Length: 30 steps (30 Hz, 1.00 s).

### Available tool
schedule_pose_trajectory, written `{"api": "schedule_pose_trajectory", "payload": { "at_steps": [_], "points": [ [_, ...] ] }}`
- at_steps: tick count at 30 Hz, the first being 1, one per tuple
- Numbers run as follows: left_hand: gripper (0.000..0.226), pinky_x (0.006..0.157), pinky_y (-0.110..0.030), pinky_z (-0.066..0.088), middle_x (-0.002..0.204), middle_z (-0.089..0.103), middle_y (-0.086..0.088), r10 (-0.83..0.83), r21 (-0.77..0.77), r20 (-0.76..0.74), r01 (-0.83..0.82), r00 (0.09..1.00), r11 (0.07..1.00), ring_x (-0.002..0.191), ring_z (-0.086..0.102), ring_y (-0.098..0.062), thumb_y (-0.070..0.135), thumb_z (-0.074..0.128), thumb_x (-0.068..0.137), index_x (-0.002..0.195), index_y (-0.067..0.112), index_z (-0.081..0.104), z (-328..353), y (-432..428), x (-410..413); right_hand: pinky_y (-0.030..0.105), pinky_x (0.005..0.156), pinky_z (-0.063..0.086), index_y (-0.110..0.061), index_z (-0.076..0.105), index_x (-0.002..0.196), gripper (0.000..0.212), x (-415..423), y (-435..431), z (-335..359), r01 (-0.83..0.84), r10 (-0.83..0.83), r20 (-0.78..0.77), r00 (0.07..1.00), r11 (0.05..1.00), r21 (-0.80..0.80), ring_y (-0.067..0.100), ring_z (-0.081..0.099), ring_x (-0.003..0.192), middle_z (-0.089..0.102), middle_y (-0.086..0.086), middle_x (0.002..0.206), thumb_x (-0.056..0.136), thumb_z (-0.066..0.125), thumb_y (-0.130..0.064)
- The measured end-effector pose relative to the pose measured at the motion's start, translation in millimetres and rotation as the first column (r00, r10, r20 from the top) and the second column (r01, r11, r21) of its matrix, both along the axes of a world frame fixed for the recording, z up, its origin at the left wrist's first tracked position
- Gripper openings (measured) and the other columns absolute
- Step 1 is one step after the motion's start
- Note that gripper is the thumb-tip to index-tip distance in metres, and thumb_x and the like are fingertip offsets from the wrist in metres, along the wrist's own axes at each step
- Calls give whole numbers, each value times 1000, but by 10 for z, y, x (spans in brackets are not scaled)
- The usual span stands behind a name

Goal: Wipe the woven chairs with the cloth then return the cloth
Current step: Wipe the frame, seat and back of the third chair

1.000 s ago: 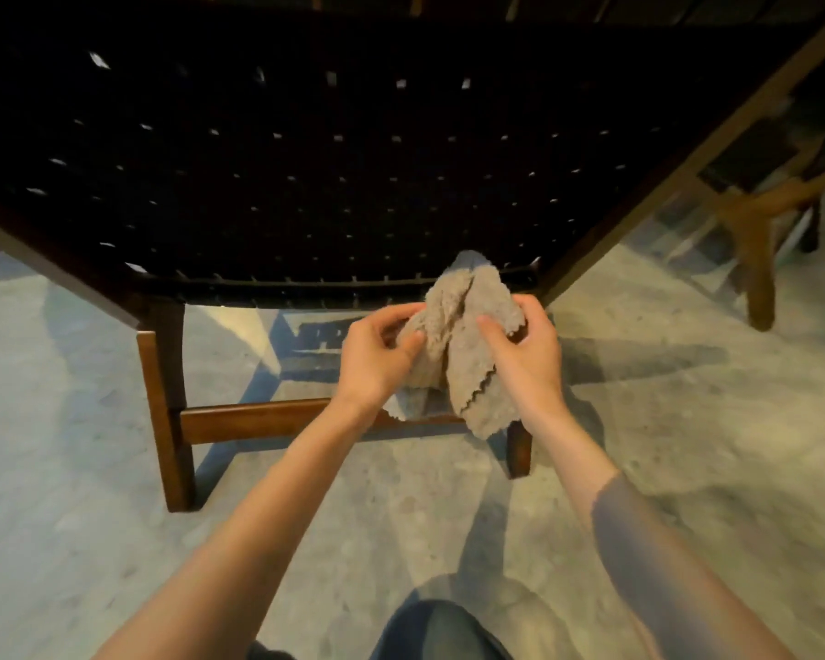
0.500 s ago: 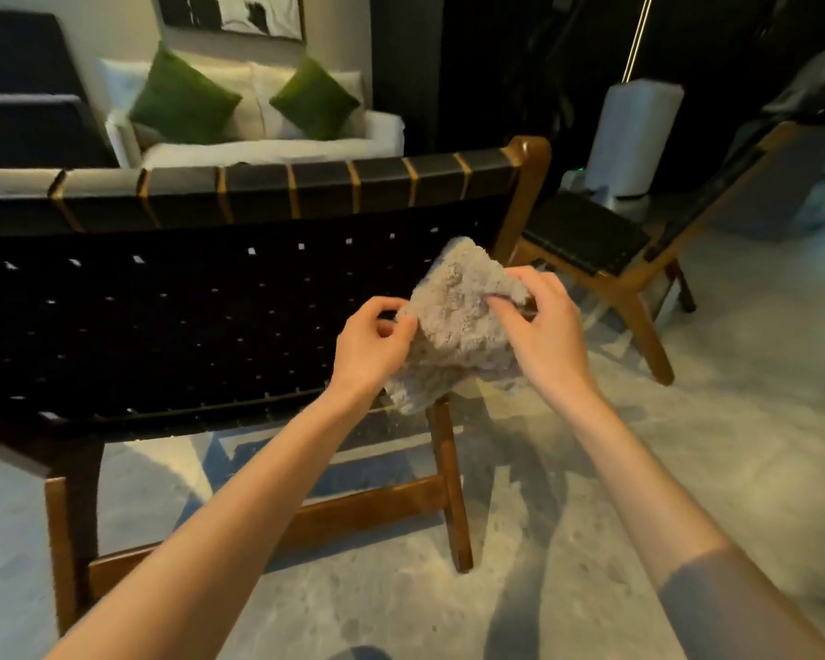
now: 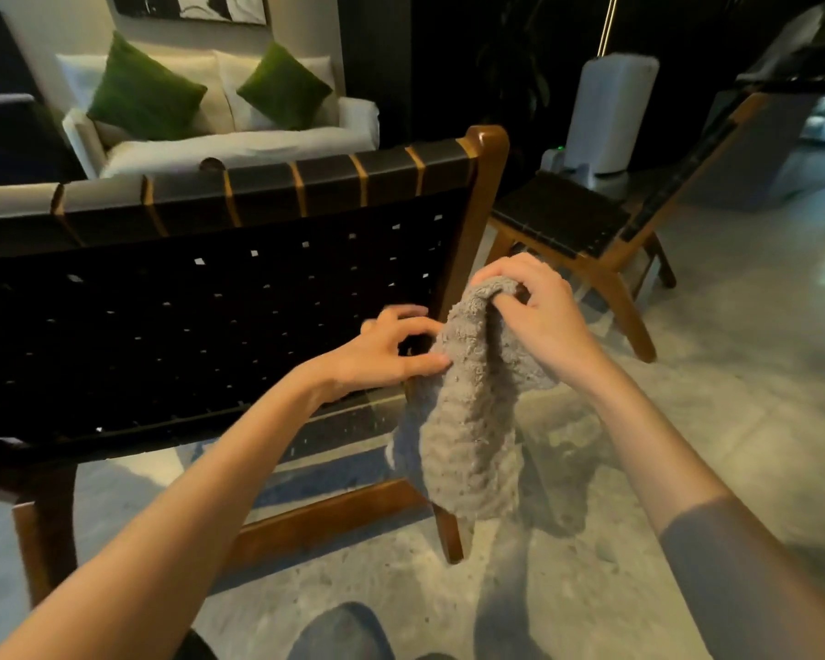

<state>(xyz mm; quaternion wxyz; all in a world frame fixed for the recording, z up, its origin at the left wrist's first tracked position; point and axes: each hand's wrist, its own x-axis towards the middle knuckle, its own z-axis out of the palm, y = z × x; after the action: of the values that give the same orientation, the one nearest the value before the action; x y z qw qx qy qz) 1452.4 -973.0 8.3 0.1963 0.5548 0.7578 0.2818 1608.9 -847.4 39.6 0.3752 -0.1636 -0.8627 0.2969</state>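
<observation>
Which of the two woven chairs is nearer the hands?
The woven chair seen from behind, directly before the hands; the other chair stands farther back on the right.

The cloth (image 3: 467, 421) is a pale grey-beige terry with a nubbly looped texture. The near woven chair (image 3: 201, 326) has black straps crossed in a basket weave, with small pale squares showing through the gaps, on a warm mid-brown wooden frame. The far woven chair (image 3: 587, 221) has the same black weave and brown wood. The sofa (image 3: 239, 145) is off-white, and carries two moss-green cushions (image 3: 144, 90). The floor (image 3: 734, 373) is mottled light grey. The right sleeve (image 3: 753, 578) is dull grey.
</observation>
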Motion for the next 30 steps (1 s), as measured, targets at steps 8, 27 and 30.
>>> {"api": "schedule_pose_trajectory", "payload": {
  "at_steps": [8, 27, 30],
  "points": [
    [8, 65, -26, 45, 69, 57, 11, 316, 384, -53, -273, 947, 882, 68, 57, -6, 28, 60, 91, 90, 33, 54, -160, 73, 24, 30, 88, 25, -33, 65, 81, 15, 65, 211, -20, 381, -381, 43, 924, 925, 1, 19, 42, 104, 46, -5, 97, 88, 56, -24],
    [20, 73, -9, 49, 88, 65, 10, 55, 607, 770, -757, 636, 242, 79, 63, 10, 9, 71, 83, 97, 17, 59, 542, 847, 560, 12, 91, 44, -13, 33, 144, 53, -665, 168, 542, -150, -13, -495, 869, 946, -287, -10, 52, 110, 52, -8, 125, 97, 54, -24],
    [27, 86, -11, 48, 102, 64, 12, 142, 681, 668, -677, 730, 278, 97, 60, 5, 18, 69, 86, 112, 17, 61, 449, 875, 573, 4, 91, 38, -17, 19, 148, 48, -759, 219, 513, -221, 69, -443, 894, 928, -301, -17, 48, 105, 46, -11, 126, 104, 35, -23]
  ]
}}
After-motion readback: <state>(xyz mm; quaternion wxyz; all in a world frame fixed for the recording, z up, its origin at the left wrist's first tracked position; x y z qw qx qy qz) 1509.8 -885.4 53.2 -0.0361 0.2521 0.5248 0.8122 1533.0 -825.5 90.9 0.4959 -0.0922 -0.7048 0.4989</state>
